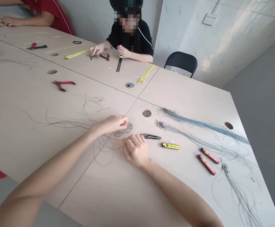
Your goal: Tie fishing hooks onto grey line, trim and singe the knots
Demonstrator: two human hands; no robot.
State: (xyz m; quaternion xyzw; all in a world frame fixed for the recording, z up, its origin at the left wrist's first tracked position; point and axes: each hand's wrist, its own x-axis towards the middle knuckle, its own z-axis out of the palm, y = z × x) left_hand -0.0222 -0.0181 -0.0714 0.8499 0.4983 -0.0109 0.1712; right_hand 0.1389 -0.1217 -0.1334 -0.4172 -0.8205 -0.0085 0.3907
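Observation:
My left hand (116, 123) is closed in a pinch over the table, beside a small heap of fishing hooks (129, 127) with thin dark lines (68, 122) trailing off to the left. Just below and to the right, my right hand (136, 150) is also closed, its thumb and fingertips together. Whatever either pinch holds is too fine to make out. Loose loops of line (102, 162) lie between and below the hands. Black thread snips (151, 136) rest just beyond my right knuckles.
Blue line bundles with hooks (206, 125) stretch across the right side. A yellow lighter (170, 146) and two red lighters (207, 164) lie near another hook bundle (225, 167). Red-handled pliers (63, 85) lie left of a cable hole (147, 113). Two people sit opposite.

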